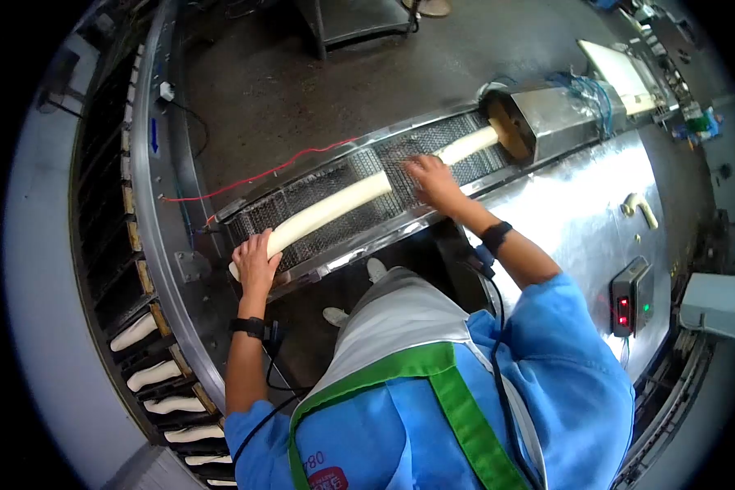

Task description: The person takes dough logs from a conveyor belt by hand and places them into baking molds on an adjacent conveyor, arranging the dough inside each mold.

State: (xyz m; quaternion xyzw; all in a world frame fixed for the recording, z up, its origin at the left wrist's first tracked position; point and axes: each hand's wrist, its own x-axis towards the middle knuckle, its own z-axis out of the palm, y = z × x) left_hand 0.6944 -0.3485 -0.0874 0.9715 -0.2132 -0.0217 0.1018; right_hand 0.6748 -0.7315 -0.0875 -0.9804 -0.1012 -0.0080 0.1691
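Note:
A long pale roll of dough (331,214) lies along the mesh conveyor belt (359,167). My left hand (255,260) is closed around its near left end, by the end of the belt. Beyond its far end, my right hand (434,184) is over the belt with fingers apart and slightly blurred, holding nothing I can see. A second dough roll (469,145) reaches from beside my right fingertips to the mouth of a metal housing (518,126). Whether those fingertips touch this roll, I cannot tell.
On the left runs a line of dark trays, several with dough pieces (153,374). A red cord (278,169) crosses behind the belt. At right stands a steel table (580,196) bearing a curved dough scrap (641,210) and a box with red lit digits (631,298).

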